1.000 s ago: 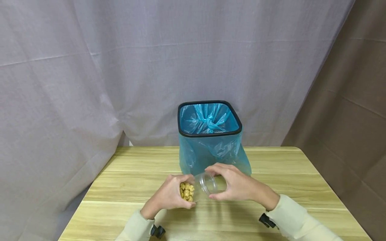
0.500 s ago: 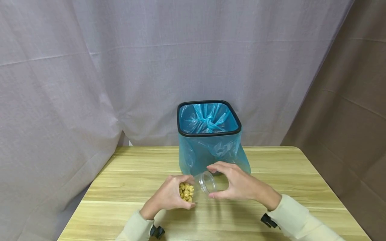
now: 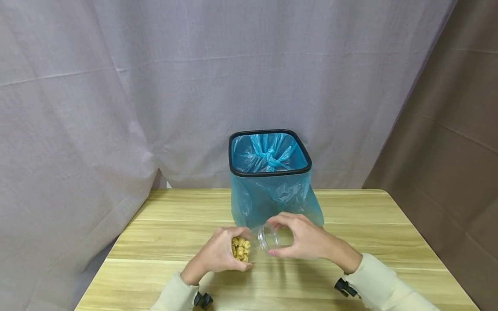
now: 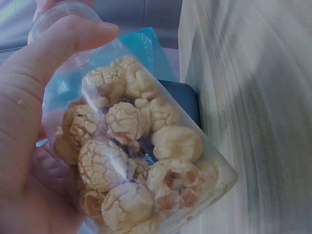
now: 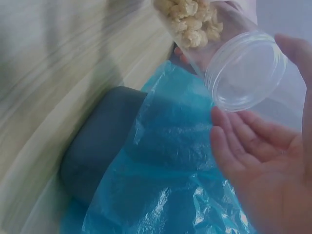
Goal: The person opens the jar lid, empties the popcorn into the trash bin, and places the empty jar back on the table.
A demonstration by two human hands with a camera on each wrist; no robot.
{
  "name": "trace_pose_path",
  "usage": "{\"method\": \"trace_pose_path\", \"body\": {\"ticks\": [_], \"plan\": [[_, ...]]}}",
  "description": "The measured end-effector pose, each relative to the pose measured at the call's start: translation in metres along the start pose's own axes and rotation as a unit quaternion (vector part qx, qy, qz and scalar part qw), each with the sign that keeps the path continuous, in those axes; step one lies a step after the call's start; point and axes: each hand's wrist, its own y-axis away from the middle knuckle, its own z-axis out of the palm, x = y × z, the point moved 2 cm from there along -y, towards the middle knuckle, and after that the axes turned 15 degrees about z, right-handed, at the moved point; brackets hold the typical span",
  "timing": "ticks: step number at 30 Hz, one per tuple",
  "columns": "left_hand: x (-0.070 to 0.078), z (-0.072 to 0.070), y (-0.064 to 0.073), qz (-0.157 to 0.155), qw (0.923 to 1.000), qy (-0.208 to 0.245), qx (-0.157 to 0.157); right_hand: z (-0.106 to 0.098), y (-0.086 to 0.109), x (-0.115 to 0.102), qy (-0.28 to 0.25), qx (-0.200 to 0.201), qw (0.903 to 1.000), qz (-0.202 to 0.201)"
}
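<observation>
My left hand (image 3: 218,251) grips a clear jar (image 4: 207,165) that lies tilted on its side above the table, its lidded end pointing right. Caramel popcorn (image 4: 122,122) fills the lower part, seen through the wall in the left wrist view. At the other end my right hand (image 3: 305,238) pinches the clear round lid (image 5: 247,72) between thumb and fingertips. The lid sits on the jar's mouth; whether it is loose cannot be told. Popcorn (image 5: 190,22) also shows through the jar in the right wrist view.
Behind the hands stands a dark bin (image 5: 105,136) with a black rim (image 3: 270,174) and a blue bag (image 3: 272,194) lining it and hanging over its outside. A wooden table (image 3: 167,242) lies below. Grey curtain (image 3: 194,86) closes off the back, brown curtain (image 3: 447,151) the right.
My right hand's fingers spread and drew slightly off the lid half a second ago, then closed back onto its rim. The left hand and jar stay almost still.
</observation>
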Motion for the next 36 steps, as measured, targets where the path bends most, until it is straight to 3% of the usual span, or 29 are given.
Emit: {"method": "trace_pose_path", "body": {"ticks": [7,10,13,19,24,28,36], "plan": [[0.0,0.0001,0.0014,0.0,1.0,-0.006,-0.001,-0.0049,0.0027,-0.0011,0.031,-0.006,0.9969,-0.072],[0.0003,-0.0001,0.0016,0.001,1.0,-0.003,0.001,-0.0063,0.0037,-0.0018,0.041,-0.004,0.9957,-0.083],[0.0003,-0.0003,0.0013,-0.003,1.0,0.004,0.003,-0.0058,0.004,-0.0024,0.036,0.004,0.9977,-0.057],[-0.0002,0.0001,0.0005,-0.01,0.9999,0.012,0.004,-0.002,0.0027,-0.0025,-0.002,0.004,0.9994,0.034],[-0.0003,0.0002,-0.0002,-0.008,0.9999,0.013,0.003,-0.0005,0.0011,-0.0018,-0.011,-0.022,0.9986,0.046],[0.0003,0.0004,-0.0001,-0.011,0.9999,0.01,-0.001,-0.0023,0.0016,-0.0017,-0.001,-0.028,0.9995,0.018],[0.0004,0.0005,-0.0003,-0.011,0.9999,-0.002,-0.002,-0.0087,0.0034,-0.0006,0.03,-0.013,0.9957,-0.087]]}}
